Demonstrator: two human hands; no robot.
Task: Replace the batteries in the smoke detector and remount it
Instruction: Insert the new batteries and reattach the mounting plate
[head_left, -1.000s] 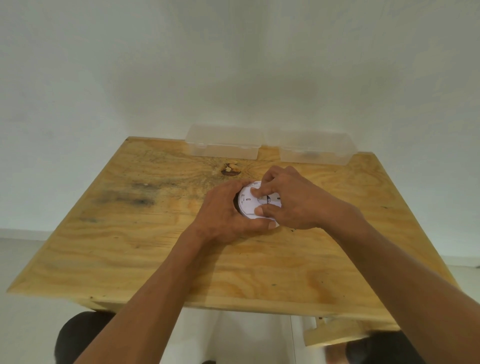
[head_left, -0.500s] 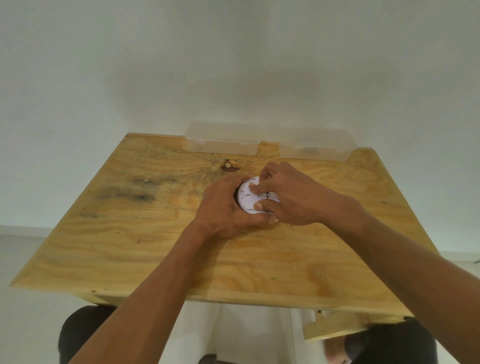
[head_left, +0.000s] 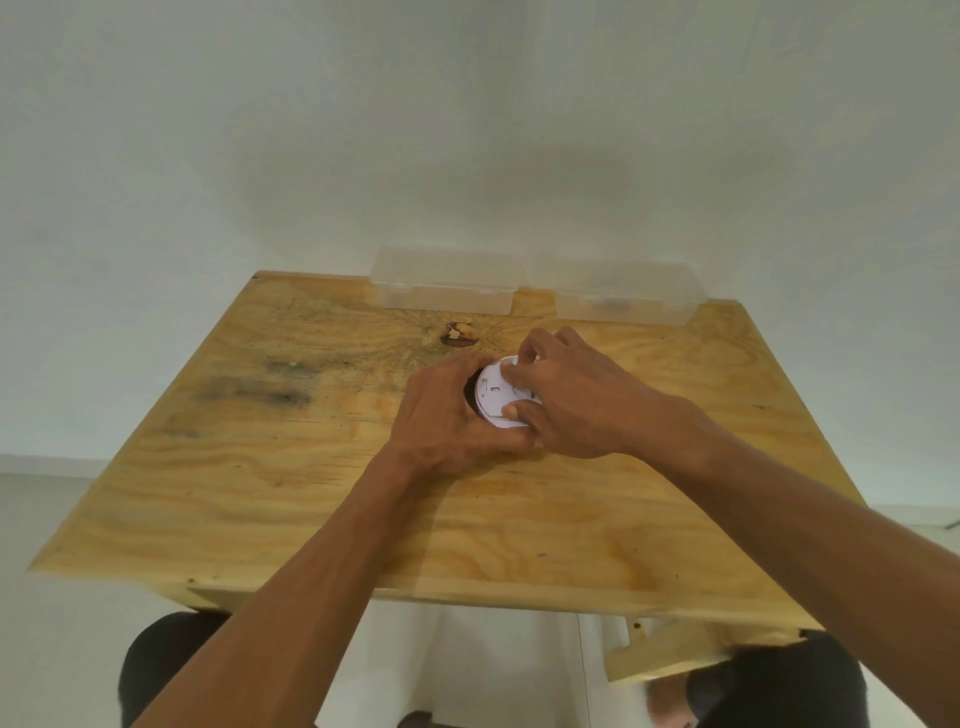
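Note:
A round white smoke detector (head_left: 494, 395) lies on the wooden table (head_left: 311, 467), a little past its middle, with its flat back plate facing up. My left hand (head_left: 447, 415) wraps around its left and near side. My right hand (head_left: 566, 400) covers its right half, with the thumb and fingertips pinching the plate at its far and near rim. Most of the detector is hidden under both hands. No batteries are visible.
Two clear plastic boxes, one (head_left: 447, 283) left and one (head_left: 623, 293) right, stand side by side at the table's far edge against the white wall. A dark knot (head_left: 458, 335) marks the wood just beyond the hands. My knees show below the near table edge.
Both hands have stayed on the detector. The right hand's fingers have shifted slightly along the plate's rim, and the view has tipped a little.

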